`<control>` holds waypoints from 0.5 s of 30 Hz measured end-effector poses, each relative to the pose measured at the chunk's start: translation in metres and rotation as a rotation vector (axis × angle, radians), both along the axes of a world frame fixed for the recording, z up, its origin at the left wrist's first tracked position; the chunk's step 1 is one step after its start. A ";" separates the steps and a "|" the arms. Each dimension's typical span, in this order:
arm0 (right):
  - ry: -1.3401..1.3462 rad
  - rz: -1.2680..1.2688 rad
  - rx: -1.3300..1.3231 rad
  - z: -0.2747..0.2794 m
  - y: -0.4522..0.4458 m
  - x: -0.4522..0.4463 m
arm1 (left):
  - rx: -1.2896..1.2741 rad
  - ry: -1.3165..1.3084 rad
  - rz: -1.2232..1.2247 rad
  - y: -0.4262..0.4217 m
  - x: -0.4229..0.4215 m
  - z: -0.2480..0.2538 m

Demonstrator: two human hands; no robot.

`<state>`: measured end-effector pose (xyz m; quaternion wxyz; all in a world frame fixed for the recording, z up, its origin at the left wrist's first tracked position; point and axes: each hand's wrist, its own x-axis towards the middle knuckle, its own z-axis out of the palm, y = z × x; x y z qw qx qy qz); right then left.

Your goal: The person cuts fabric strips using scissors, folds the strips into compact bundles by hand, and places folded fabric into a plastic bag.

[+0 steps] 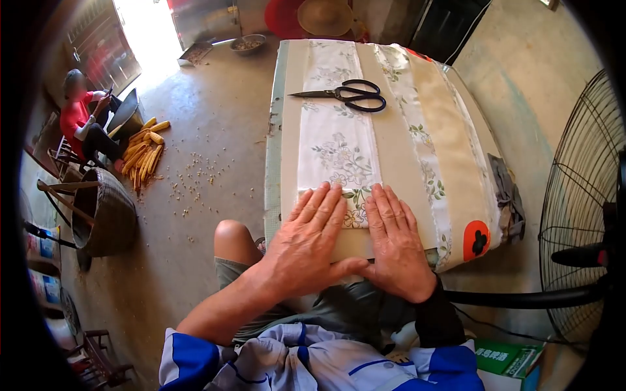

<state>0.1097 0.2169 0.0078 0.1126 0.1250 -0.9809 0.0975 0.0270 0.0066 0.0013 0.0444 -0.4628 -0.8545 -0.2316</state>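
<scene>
White cloth, folded end, partly hidden beneath hands

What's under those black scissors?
White flowered cloth, and some beige surface at both ends. Any print right under the scissors is covered, so I can't see it.

A single head-worn camera looks forward and down from close above the left hand, right hand and table.

Shirt: pale grey, blue-piped | sleeves: blue-panelled | arm cover: black, beyond shirt's right sleeve | shorts: grey-green, beyond shirt
</scene>
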 end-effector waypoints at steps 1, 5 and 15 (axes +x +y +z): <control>0.004 -0.006 0.001 0.000 -0.002 -0.001 | 0.015 -0.004 0.009 -0.005 -0.002 -0.001; 0.034 0.001 -0.025 -0.002 -0.001 -0.001 | 0.020 0.032 0.074 -0.017 -0.006 -0.005; 0.100 0.030 0.007 0.010 -0.006 0.014 | 0.128 0.062 0.095 -0.029 0.011 -0.007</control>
